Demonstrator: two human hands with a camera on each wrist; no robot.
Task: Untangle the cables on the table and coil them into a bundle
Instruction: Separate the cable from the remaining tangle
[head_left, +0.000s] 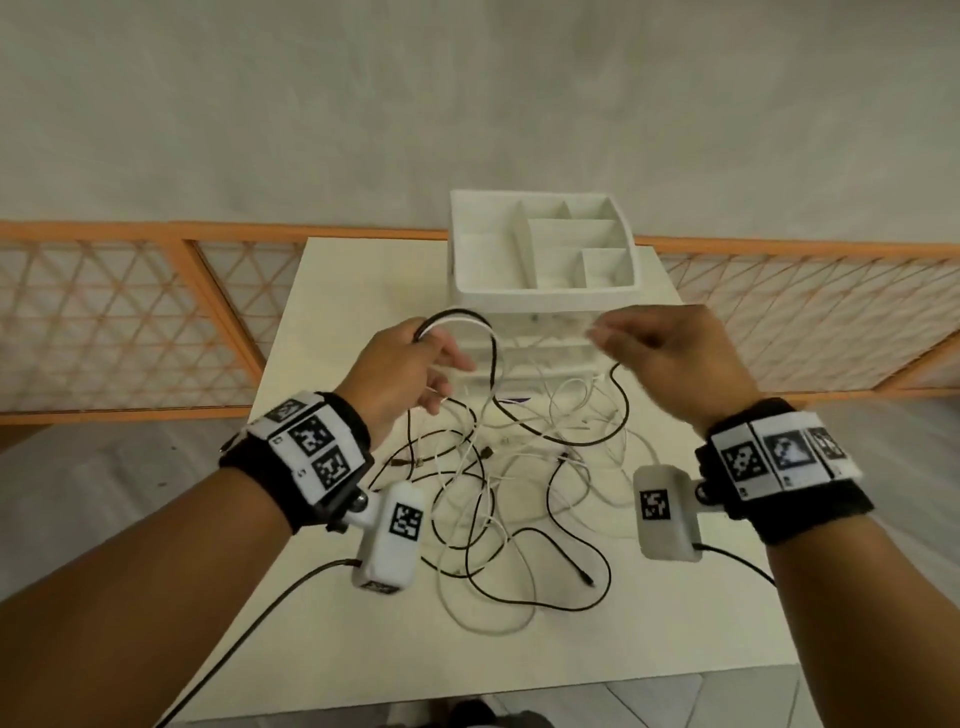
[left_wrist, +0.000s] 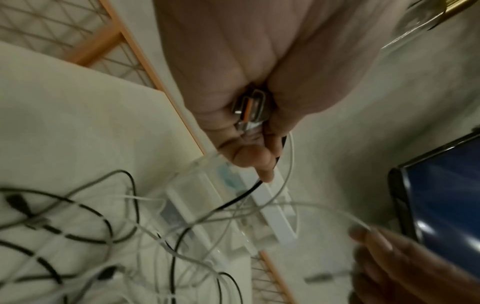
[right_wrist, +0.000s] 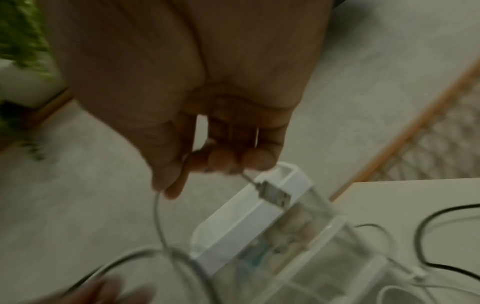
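Observation:
A tangle of black and white cables (head_left: 514, 499) lies on the pale table (head_left: 675, 613). My left hand (head_left: 410, 364) is raised over the pile and grips a black cable (head_left: 506, 410) and a white cable (head_left: 457, 325) together. Their plug ends (left_wrist: 250, 109) sit in its palm in the left wrist view. My right hand (head_left: 660, 348) is raised to the right and pinches a thin white cable (right_wrist: 158, 222), whose USB plug (right_wrist: 274, 194) hangs below the fingers (right_wrist: 221, 160). Loops of cable sag from both hands to the pile.
A white compartment organiser (head_left: 540, 249) on clear drawers (head_left: 540, 358) stands at the table's far edge, just beyond my hands. An orange lattice barrier (head_left: 119, 317) runs behind the table. A dark screen (left_wrist: 441, 197) appears in the left wrist view.

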